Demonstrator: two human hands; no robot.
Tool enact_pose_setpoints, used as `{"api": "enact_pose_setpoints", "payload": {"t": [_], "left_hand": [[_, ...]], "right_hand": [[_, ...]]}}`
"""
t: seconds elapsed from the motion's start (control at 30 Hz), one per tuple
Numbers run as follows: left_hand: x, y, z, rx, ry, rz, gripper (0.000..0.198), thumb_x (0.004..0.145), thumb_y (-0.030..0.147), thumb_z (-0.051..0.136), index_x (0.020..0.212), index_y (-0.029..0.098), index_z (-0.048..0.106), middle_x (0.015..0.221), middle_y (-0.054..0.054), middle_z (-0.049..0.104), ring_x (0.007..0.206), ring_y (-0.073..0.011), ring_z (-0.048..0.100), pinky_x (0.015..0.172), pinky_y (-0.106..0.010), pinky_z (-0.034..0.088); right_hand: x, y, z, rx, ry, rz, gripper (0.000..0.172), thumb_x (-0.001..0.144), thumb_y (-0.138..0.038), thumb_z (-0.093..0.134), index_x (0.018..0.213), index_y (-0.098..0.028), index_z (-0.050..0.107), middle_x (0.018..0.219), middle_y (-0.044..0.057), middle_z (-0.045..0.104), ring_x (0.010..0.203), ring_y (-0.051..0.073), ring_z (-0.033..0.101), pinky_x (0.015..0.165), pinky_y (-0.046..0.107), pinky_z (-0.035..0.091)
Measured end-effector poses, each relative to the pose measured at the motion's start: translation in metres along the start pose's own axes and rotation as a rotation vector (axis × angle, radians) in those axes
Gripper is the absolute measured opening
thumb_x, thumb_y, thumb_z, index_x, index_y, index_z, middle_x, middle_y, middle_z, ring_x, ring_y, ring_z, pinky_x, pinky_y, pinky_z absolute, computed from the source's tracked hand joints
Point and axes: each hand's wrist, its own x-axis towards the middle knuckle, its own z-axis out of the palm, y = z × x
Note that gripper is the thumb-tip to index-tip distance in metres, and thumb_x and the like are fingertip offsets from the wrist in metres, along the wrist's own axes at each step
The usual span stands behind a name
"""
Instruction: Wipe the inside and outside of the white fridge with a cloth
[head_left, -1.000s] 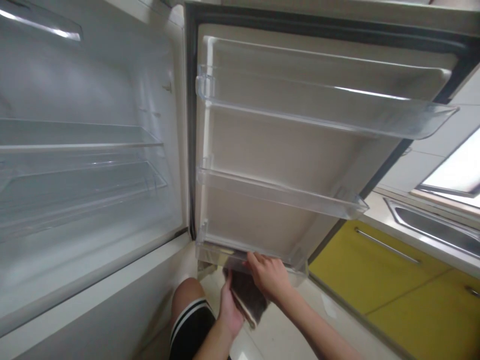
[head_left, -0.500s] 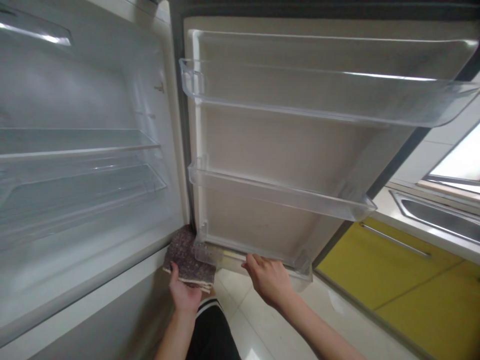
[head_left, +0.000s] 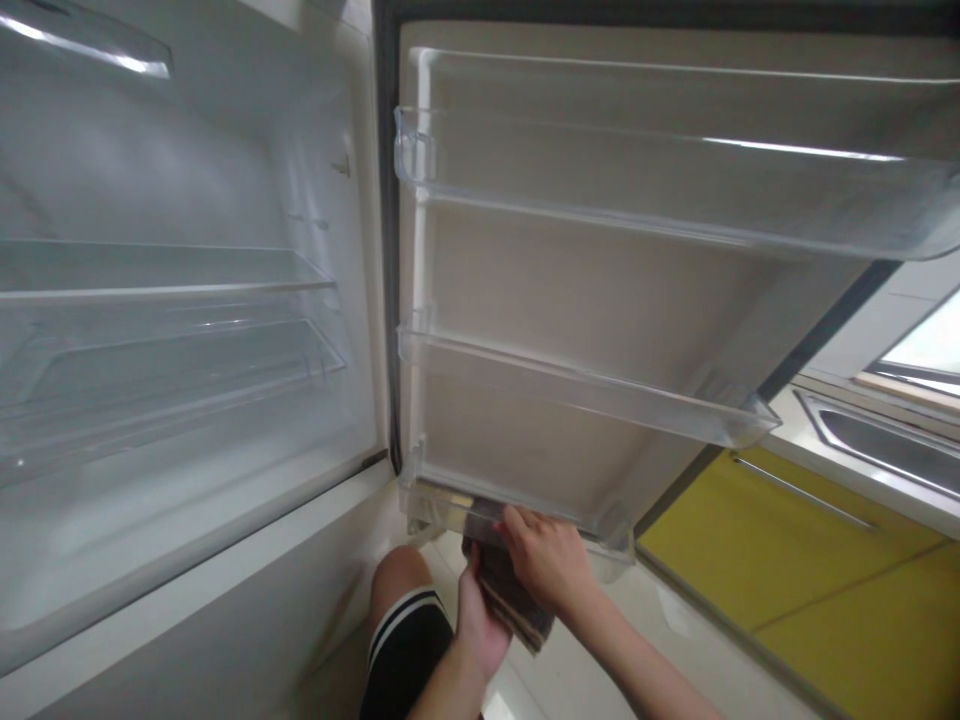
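My left hand (head_left: 480,622) is closed on a folded dark brown cloth (head_left: 517,603), its thumb along the near side. The cloth is under the lowest clear door bin (head_left: 442,508) of the open fridge door (head_left: 540,290), and part of it shows through the plastic. Beside it, my right hand (head_left: 546,560) has its fingers curled over the front rim of that bin. Its wrist and palm cover part of the cloth; whether the fingers also touch the cloth I cannot tell.
Two more clear bins (head_left: 585,385) cross the door higher up. To the left is the fridge interior with glass shelves (head_left: 165,292). My knee (head_left: 401,572) is below the hinge side. Yellow cabinets (head_left: 817,540) and a steel sink (head_left: 892,440) stand at right.
My left hand has carried the cloth rightward from the hinge corner to beneath the lowest bin, close to my right hand. The right hand stays at the bin rim. The view has shifted slightly.
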Motion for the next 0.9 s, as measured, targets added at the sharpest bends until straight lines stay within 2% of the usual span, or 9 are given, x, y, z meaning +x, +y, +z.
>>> {"api": "enact_pose_setpoints", "payload": {"t": [0.1, 0.23, 0.3, 0.4, 0.47, 0.53, 0.63, 0.77, 0.9], "left_hand": [[-0.019, 0.04, 0.0, 0.004, 0.092, 0.217, 0.041, 0.103, 0.045, 0.062, 0.132, 0.02, 0.075, 0.113, -0.014, 0.084, 0.113, -0.0318, 0.078, 0.103, -0.05, 0.059], [-0.045, 0.121, 0.001, 0.16, 0.268, 0.722, 0.047, 0.105, 0.058, 0.049, 0.133, 0.029, 0.072, 0.117, -0.007, 0.083, 0.114, -0.0287, 0.077, 0.103, -0.052, 0.061], [-0.057, 0.158, 0.009, 0.523, 0.328, 0.968, 0.053, 0.103, 0.066, 0.047, 0.126, 0.028, 0.075, 0.112, -0.008, 0.083, 0.113, -0.0313, 0.076, 0.102, -0.055, 0.061], [-0.07, 0.193, 0.032, 1.248, 0.233, 1.203, 0.052, 0.096, 0.066, 0.057, 0.113, 0.021, 0.078, 0.111, -0.013, 0.082, 0.115, -0.037, 0.074, 0.107, -0.059, 0.058], [-0.076, 0.198, 0.052, 1.624, 0.109, 1.312, 0.039, 0.092, 0.052, 0.066, 0.112, 0.02, 0.077, 0.121, -0.014, 0.079, 0.125, -0.0382, 0.068, 0.117, -0.059, 0.05], [-0.08, 0.186, 0.072, 1.975, -0.008, 1.395, 0.028, 0.088, 0.033, 0.068, 0.113, 0.022, 0.077, 0.125, -0.013, 0.077, 0.13, -0.0362, 0.064, 0.123, -0.057, 0.043], [-0.083, 0.15, 0.099, 2.487, -0.154, 1.302, 0.021, 0.089, 0.021, 0.064, 0.107, 0.022, 0.076, 0.111, -0.012, 0.079, 0.116, -0.034, 0.069, 0.116, -0.055, 0.047], [-0.087, 0.117, 0.116, 2.629, -0.246, 1.157, 0.027, 0.096, 0.039, 0.066, 0.111, 0.019, 0.075, 0.111, -0.014, 0.078, 0.114, -0.037, 0.069, 0.106, -0.056, 0.05], [-0.087, 0.133, 0.128, 2.548, -0.304, 0.985, 0.052, 0.112, 0.05, 0.032, 0.105, 0.023, 0.077, 0.111, -0.011, 0.079, 0.111, -0.0311, 0.072, 0.098, -0.047, 0.052]], "right_hand": [[0.0, 0.002, 0.002, 0.007, 0.007, -0.003, 0.026, 0.116, -0.036, 0.045, 0.104, -0.022, 0.064, 0.098, 0.001, 0.074, 0.088, 0.02, 0.073, 0.062, 0.032, 0.025], [-0.001, 0.001, 0.008, 0.008, 0.058, -0.015, 0.025, 0.115, -0.037, 0.048, 0.102, -0.022, 0.063, 0.093, 0.001, 0.073, 0.083, 0.019, 0.071, 0.062, 0.032, 0.02], [-0.002, -0.003, 0.011, 0.01, 0.107, -0.034, 0.022, 0.114, -0.035, 0.05, 0.101, -0.022, 0.063, 0.09, 0.001, 0.072, 0.079, 0.018, 0.069, 0.061, 0.033, 0.017], [-0.007, -0.008, 0.015, 0.023, 0.209, -0.063, 0.02, 0.112, -0.033, 0.053, 0.098, -0.021, 0.061, 0.086, 0.001, 0.07, 0.073, 0.017, 0.066, 0.062, 0.033, 0.015], [-0.009, -0.011, 0.019, 0.034, 0.288, -0.085, 0.019, 0.11, -0.031, 0.054, 0.095, -0.021, 0.06, 0.083, 0.001, 0.068, 0.07, 0.017, 0.064, 0.062, 0.034, 0.015], [-0.01, -0.012, 0.024, 0.041, 0.369, -0.11, 0.016, 0.107, -0.028, 0.055, 0.093, -0.02, 0.059, 0.081, 0.001, 0.066, 0.067, 0.016, 0.061, 0.062, 0.034, 0.018], [-0.007, -0.013, 0.031, 0.046, 0.482, -0.132, 0.011, 0.101, -0.024, 0.056, 0.091, -0.02, 0.059, 0.077, 0.002, 0.063, 0.064, 0.017, 0.058, 0.062, 0.035, 0.022], [-0.011, -0.002, 0.026, 0.049, 0.556, -0.153, 0.011, 0.099, -0.025, 0.057, 0.09, -0.02, 0.06, 0.078, 0.003, 0.062, 0.067, 0.017, 0.058, 0.063, 0.033, 0.031], [-0.044, 0.043, -0.001, -0.066, 0.763, -0.137, 0.019, 0.104, -0.034, 0.065, 0.113, -0.018, 0.065, 0.112, 0.01, 0.069, 0.1, 0.023, 0.064, 0.09, 0.035, 0.046]]}}
